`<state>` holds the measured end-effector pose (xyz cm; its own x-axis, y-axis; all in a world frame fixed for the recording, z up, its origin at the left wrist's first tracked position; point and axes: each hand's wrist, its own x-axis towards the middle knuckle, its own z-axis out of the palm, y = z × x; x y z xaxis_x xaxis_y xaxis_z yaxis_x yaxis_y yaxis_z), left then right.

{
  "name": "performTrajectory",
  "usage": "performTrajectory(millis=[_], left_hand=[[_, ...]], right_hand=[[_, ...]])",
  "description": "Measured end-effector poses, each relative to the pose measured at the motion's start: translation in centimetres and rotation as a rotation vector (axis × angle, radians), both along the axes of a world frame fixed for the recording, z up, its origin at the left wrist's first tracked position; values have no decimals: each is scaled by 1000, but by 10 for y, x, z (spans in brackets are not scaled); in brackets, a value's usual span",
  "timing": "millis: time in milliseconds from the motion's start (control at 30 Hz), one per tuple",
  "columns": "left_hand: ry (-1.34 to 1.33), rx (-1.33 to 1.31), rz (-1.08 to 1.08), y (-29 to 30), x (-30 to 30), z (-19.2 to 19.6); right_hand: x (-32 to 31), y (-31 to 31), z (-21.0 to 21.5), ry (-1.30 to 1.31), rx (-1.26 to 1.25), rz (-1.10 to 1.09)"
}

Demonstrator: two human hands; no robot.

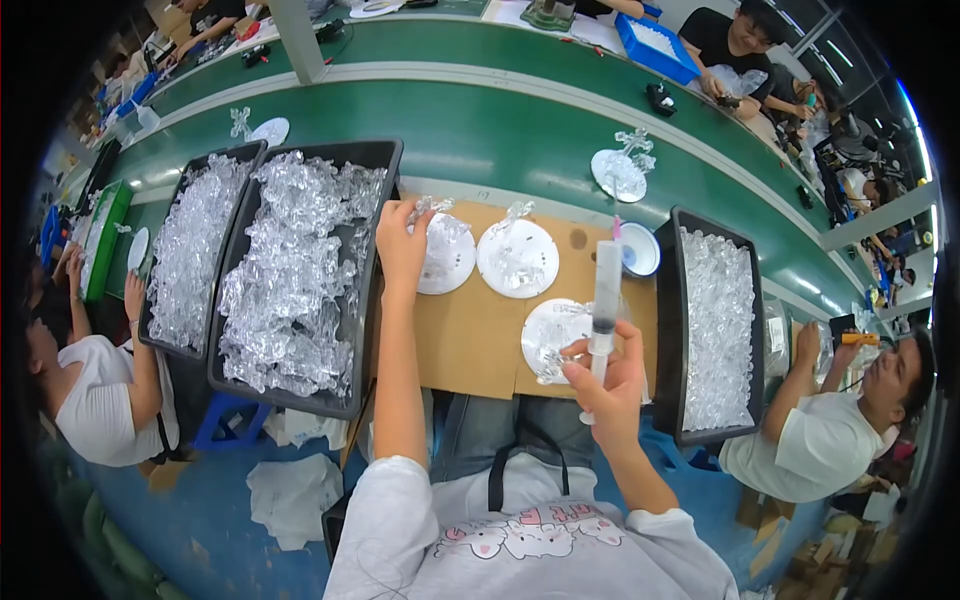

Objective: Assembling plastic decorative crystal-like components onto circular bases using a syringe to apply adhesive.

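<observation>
My right hand (610, 385) grips a large clear syringe (604, 300) held upright, its tip pointing away from me, just right of a white round disc (550, 335) carrying a clear plastic piece. My left hand (402, 248) reaches forward and rests on another white disc (446, 258) with a clear plastic figure on it, fingers closed around that piece. A third white disc (517, 258) with a clear figure lies between them. All three sit on a brown cardboard sheet (470, 335) across my lap.
Two black trays (375, 160) of clear plastic parts stand at my left, another black tray (668, 330) at my right. A small white bowl (640, 250) sits by the syringe. A green conveyor (500, 130) runs ahead. People work on both sides and across.
</observation>
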<state>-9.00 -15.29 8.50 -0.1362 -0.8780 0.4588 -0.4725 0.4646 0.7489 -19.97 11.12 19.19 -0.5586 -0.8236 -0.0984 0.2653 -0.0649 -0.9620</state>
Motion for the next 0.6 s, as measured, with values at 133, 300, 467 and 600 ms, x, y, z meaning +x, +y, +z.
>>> performTrajectory(millis=[133, 300, 467, 600], left_hand=[[-5, 24, 45, 66, 15, 18], [-1, 107, 85, 128, 38, 8], [106, 228, 12, 138, 52, 4], [93, -30, 157, 182, 48, -21]], right_hand=[[15, -11, -21, 18, 16, 1], [24, -24, -60, 266, 69, 8], [38, -37, -83, 455, 171, -24], [35, -54, -108, 548, 213, -22]])
